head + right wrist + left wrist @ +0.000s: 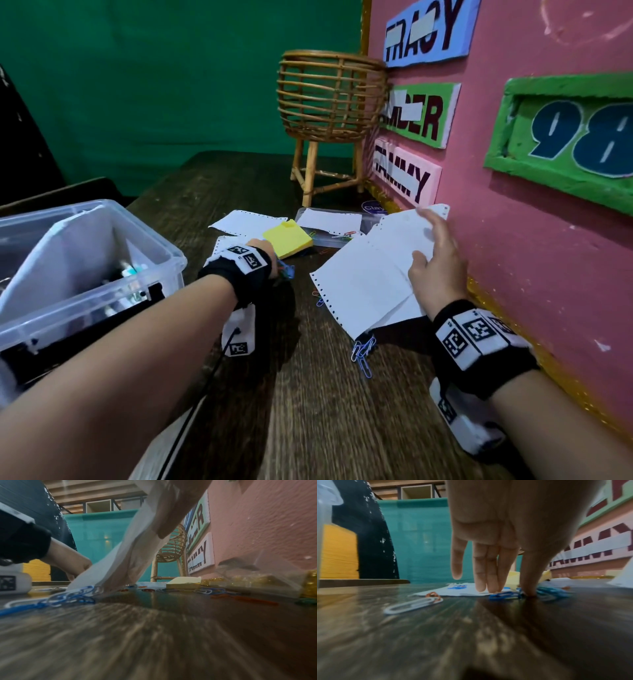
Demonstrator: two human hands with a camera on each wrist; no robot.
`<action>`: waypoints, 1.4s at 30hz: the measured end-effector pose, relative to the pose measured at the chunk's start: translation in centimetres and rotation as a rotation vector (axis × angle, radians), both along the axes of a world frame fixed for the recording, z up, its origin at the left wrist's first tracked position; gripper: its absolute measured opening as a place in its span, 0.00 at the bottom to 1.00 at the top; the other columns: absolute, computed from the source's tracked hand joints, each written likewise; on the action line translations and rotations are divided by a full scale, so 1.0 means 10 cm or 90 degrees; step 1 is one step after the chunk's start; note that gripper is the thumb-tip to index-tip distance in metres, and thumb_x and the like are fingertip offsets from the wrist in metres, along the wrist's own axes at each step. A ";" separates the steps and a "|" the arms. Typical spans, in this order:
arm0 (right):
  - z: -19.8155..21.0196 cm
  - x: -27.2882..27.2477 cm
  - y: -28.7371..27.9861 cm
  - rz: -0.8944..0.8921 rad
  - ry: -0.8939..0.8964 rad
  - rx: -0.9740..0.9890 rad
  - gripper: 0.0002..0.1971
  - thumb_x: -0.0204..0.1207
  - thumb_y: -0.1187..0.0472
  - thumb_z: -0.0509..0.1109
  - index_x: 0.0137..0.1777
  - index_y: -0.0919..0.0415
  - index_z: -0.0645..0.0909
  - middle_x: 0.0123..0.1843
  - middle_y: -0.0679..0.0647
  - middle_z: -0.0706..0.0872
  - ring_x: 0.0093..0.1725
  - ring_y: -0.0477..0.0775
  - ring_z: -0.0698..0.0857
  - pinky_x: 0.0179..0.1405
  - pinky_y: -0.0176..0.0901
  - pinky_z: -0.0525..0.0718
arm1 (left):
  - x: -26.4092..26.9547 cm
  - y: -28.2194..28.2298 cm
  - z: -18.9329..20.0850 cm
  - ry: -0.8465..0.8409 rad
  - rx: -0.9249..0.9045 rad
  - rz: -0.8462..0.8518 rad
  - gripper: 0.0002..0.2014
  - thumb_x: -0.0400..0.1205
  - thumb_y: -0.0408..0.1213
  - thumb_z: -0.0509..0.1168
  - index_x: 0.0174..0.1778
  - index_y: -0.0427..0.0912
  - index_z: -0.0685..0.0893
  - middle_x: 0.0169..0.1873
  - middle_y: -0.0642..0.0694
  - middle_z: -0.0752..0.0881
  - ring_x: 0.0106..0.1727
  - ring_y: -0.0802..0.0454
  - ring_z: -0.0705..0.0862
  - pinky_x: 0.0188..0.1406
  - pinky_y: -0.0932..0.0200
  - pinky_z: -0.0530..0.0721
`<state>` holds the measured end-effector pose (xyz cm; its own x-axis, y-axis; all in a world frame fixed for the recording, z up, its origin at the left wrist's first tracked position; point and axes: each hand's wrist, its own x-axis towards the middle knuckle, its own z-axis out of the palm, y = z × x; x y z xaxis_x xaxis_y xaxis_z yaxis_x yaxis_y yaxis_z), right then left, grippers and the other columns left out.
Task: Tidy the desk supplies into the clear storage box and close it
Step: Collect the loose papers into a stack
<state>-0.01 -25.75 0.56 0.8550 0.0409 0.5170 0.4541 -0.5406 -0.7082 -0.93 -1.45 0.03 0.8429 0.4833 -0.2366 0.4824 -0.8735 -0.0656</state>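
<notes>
The clear storage box (102, 240) stands open at the left with paper and small supplies inside. My left hand (267, 251) points fingers down at the table, thumb and fingertips pinching a bunch of blue paper clips (503, 596). A white clip (412, 605) lies loose nearby. My right hand (431, 246) grips white punched paper sheets (370, 277) and holds them tilted up off the table. More blue clips (363, 353) lie under the sheets' near corner. A yellow sticky-note pad (287, 238) sits behind my left hand.
A small clear case (329, 222) with paper and coloured clips lies at the back. Other sheets (239, 221) lie beside it. A rattan basket stand (329, 120) occupies the far corner. A pink board (531, 222) walls off the right side. Loose coloured clips (214, 592) dot the wooden table (325, 411).
</notes>
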 end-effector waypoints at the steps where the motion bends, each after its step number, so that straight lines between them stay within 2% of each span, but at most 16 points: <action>1: -0.01 0.01 0.00 -0.005 0.004 -0.022 0.27 0.76 0.78 0.56 0.67 0.50 0.76 0.65 0.63 0.78 0.59 0.55 0.79 0.49 0.31 0.69 | 0.03 0.03 -0.03 -0.006 0.023 -0.020 0.25 0.77 0.53 0.66 0.65 0.40 0.81 0.51 0.41 0.86 0.53 0.42 0.83 0.49 0.55 0.78; 3: -0.02 0.03 0.02 -0.015 0.029 -0.040 0.22 0.76 0.76 0.55 0.58 0.55 0.83 0.60 0.62 0.78 0.52 0.55 0.80 0.45 0.35 0.72 | 0.02 0.05 -0.06 -0.024 0.036 -0.054 0.27 0.75 0.54 0.68 0.64 0.39 0.80 0.54 0.40 0.86 0.45 0.44 0.79 0.43 0.58 0.74; 5: -0.02 0.03 0.03 -0.011 0.065 -0.043 0.16 0.77 0.71 0.59 0.57 0.58 0.84 0.61 0.61 0.78 0.58 0.60 0.81 0.56 0.42 0.77 | -0.01 0.06 -0.06 -0.018 0.033 -0.056 0.23 0.77 0.50 0.67 0.64 0.39 0.81 0.55 0.40 0.85 0.44 0.45 0.76 0.42 0.59 0.72; 7: -0.01 0.00 0.04 0.013 0.099 -0.051 0.14 0.76 0.62 0.67 0.62 0.61 0.82 0.64 0.59 0.77 0.64 0.59 0.78 0.63 0.42 0.73 | -0.05 0.01 -0.03 -0.018 0.030 -0.063 0.21 0.78 0.48 0.65 0.62 0.40 0.81 0.54 0.41 0.85 0.47 0.44 0.81 0.42 0.58 0.75; 9: 0.00 -0.03 0.04 0.032 0.129 -0.062 0.24 0.69 0.56 0.76 0.65 0.61 0.79 0.66 0.57 0.76 0.67 0.57 0.76 0.66 0.42 0.72 | -0.04 0.01 -0.06 -0.026 -0.003 -0.061 0.21 0.77 0.50 0.65 0.60 0.40 0.82 0.54 0.42 0.86 0.53 0.43 0.84 0.46 0.56 0.79; 11: 0.02 -0.06 0.04 0.039 0.140 -0.083 0.34 0.61 0.55 0.82 0.68 0.60 0.77 0.67 0.57 0.74 0.69 0.56 0.74 0.67 0.42 0.70 | -0.05 0.00 -0.08 -0.034 -0.024 -0.088 0.19 0.76 0.52 0.66 0.49 0.39 0.84 0.48 0.44 0.86 0.48 0.44 0.84 0.45 0.55 0.81; 13: 0.02 -0.07 0.04 0.050 0.143 -0.111 0.39 0.57 0.59 0.84 0.70 0.60 0.74 0.69 0.57 0.72 0.70 0.56 0.72 0.66 0.40 0.69 | -0.06 -0.04 -0.09 -0.034 -0.024 -0.098 0.17 0.78 0.50 0.66 0.40 0.36 0.83 0.40 0.43 0.84 0.44 0.44 0.83 0.43 0.55 0.80; 16: 0.01 -0.06 0.03 0.061 0.155 -0.147 0.39 0.60 0.66 0.81 0.73 0.59 0.70 0.71 0.58 0.71 0.70 0.56 0.71 0.58 0.35 0.68 | -0.09 -0.11 -0.07 -0.056 -0.010 -0.123 0.15 0.78 0.43 0.67 0.50 0.33 0.86 0.45 0.38 0.87 0.51 0.41 0.86 0.48 0.54 0.84; 20: -0.02 -0.04 0.00 0.063 0.125 -0.138 0.34 0.65 0.74 0.74 0.72 0.58 0.71 0.70 0.58 0.71 0.70 0.56 0.72 0.55 0.30 0.66 | -0.12 -0.17 -0.05 -0.063 -0.009 -0.128 0.14 0.77 0.33 0.68 0.55 0.30 0.85 0.53 0.35 0.87 0.56 0.40 0.86 0.53 0.54 0.84; 24: -0.01 -0.03 -0.02 0.018 0.098 -0.070 0.27 0.71 0.81 0.57 0.63 0.57 0.81 0.60 0.61 0.72 0.65 0.60 0.76 0.50 0.30 0.71 | -0.16 -0.14 -0.05 -0.103 -0.023 -0.109 0.16 0.79 0.40 0.66 0.56 0.32 0.86 0.51 0.37 0.87 0.56 0.42 0.85 0.53 0.55 0.83; 27: 0.01 -0.01 -0.03 -0.039 0.108 -0.064 0.23 0.72 0.81 0.56 0.55 0.60 0.86 0.63 0.64 0.73 0.63 0.64 0.76 0.63 0.39 0.73 | -0.17 -0.08 -0.04 -0.118 -0.035 -0.094 0.17 0.80 0.41 0.64 0.61 0.37 0.85 0.59 0.40 0.86 0.61 0.43 0.83 0.59 0.56 0.80; 29: 0.01 0.01 -0.02 -0.060 0.106 -0.060 0.21 0.71 0.80 0.57 0.54 0.62 0.87 0.64 0.63 0.75 0.63 0.64 0.77 0.64 0.38 0.71 | -0.18 -0.04 -0.05 -0.090 -0.049 -0.067 0.20 0.78 0.46 0.68 0.63 0.39 0.84 0.58 0.42 0.85 0.61 0.44 0.83 0.58 0.55 0.80; 32: 0.03 0.01 -0.02 -0.088 0.127 -0.062 0.20 0.73 0.78 0.58 0.58 0.63 0.85 0.66 0.65 0.76 0.64 0.63 0.76 0.62 0.36 0.70 | -0.16 0.00 -0.09 -0.020 -0.064 -0.039 0.30 0.71 0.60 0.70 0.59 0.39 0.83 0.47 0.45 0.84 0.50 0.48 0.81 0.51 0.56 0.78; 35: 0.06 0.00 -0.02 -0.105 0.129 -0.063 0.20 0.76 0.75 0.56 0.63 0.66 0.81 0.67 0.66 0.76 0.66 0.64 0.75 0.65 0.38 0.68 | -0.15 0.00 -0.08 -0.004 -0.059 -0.049 0.35 0.68 0.65 0.69 0.59 0.38 0.82 0.47 0.44 0.83 0.51 0.48 0.81 0.52 0.55 0.78; 38: 0.06 -0.02 -0.01 -0.108 0.126 -0.053 0.22 0.78 0.75 0.54 0.71 0.68 0.74 0.70 0.66 0.71 0.69 0.65 0.73 0.70 0.43 0.67 | -0.17 -0.03 -0.06 -0.006 -0.065 -0.072 0.38 0.65 0.65 0.71 0.63 0.40 0.82 0.58 0.43 0.85 0.61 0.46 0.81 0.57 0.54 0.78; 42: 0.06 -0.04 0.00 -0.107 0.099 -0.046 0.24 0.76 0.75 0.54 0.73 0.68 0.70 0.71 0.64 0.69 0.70 0.64 0.72 0.70 0.43 0.67 | -0.18 -0.08 -0.10 -0.037 -0.090 -0.144 0.30 0.68 0.60 0.73 0.57 0.41 0.87 0.54 0.43 0.88 0.54 0.47 0.83 0.45 0.55 0.79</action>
